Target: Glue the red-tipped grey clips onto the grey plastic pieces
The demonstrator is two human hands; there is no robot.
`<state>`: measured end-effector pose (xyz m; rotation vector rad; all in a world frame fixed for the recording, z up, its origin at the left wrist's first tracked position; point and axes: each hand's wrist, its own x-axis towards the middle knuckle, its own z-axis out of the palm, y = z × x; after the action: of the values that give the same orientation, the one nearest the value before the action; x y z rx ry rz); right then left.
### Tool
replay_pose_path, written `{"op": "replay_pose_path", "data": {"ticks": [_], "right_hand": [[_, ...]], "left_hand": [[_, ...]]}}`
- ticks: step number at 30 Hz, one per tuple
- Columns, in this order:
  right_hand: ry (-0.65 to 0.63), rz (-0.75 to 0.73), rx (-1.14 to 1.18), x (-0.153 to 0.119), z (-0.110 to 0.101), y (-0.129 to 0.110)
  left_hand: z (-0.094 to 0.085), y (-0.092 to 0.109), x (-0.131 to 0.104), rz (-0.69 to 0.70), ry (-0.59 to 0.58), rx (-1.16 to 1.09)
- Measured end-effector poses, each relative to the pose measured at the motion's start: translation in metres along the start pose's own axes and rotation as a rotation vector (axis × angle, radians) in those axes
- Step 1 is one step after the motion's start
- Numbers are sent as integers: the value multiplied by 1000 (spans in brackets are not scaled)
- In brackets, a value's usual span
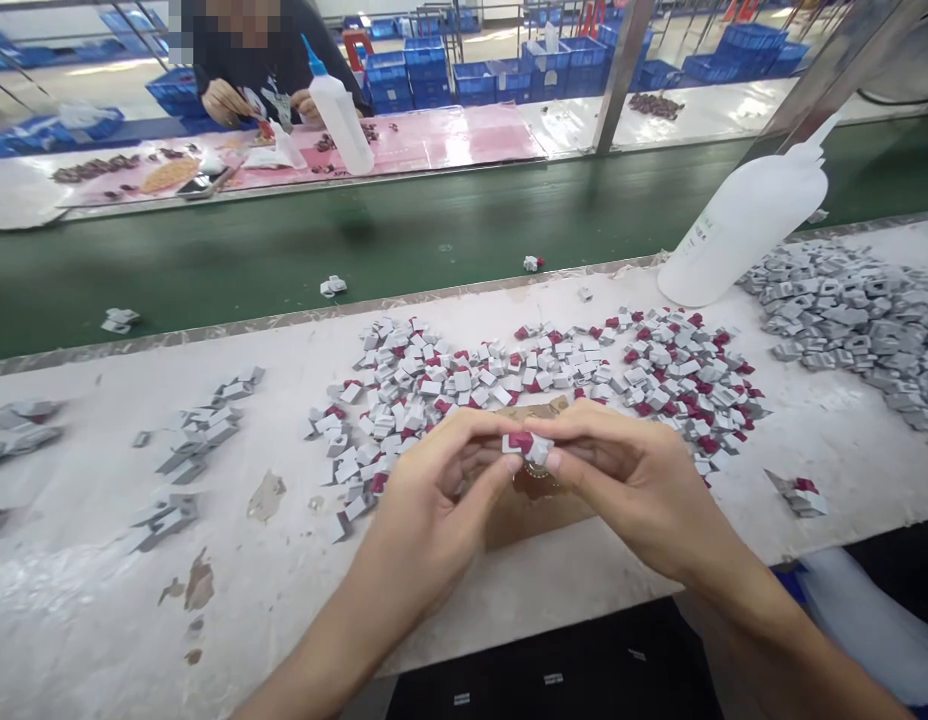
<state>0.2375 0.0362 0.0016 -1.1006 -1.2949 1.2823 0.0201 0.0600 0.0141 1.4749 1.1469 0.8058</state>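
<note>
Between my fingertips is a small grey and dark red plastic piece (pixel 522 441), pinched from both sides. My left hand (pixel 449 490) grips its left end with thumb and index finger. The thumb and fingers of my right hand (pixel 629 480) close on its right, paler end. Below the hands lies a brown cardboard piece (pixel 509 530) with a wet-looking dark patch, partly hidden by my hands. Just beyond my fingers spreads a heap of grey and dark red pieces (pixel 449 375) like the held one.
A white squeeze bottle (pixel 749 225) stands tilted at right, beside a heap of grey parts (pixel 861 320). Loose grey parts (pixel 209 430) lie at left. A green conveyor belt (pixel 404 235) carries a few pieces. Across it sits a person (pixel 276 70) near another squeeze bottle (pixel 344 120).
</note>
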Motion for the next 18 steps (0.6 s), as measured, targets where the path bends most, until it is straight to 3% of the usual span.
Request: {"op": "replay_pose_path", "data": {"ticks": [2,4,5,7,9,12,15,18], "right_hand": [[-132,39,-49,27,-11,-8],[-214,54,-245,70,-22,-16],[-199,49,-392,96,-26,-18],[-28,13,-775,154,-30,-18],[55,11,-900,210,-27,-12],[70,49,-975,269,-20,0],[88,87,-1022,280,-23,-1],[111,89,-1018,244,-41,-15]], "left_hand": [[-15,8,14,19,0,125],[-33,17,38,45,47,301],[-41,21,55,64,101,394],[-54,24,96,90,232,542],[-59,22,141,56,320,585],[-54,12,205,-36,327,561],[-40,3,252,-84,290,558],[-21,2,285,-141,212,562]]}}
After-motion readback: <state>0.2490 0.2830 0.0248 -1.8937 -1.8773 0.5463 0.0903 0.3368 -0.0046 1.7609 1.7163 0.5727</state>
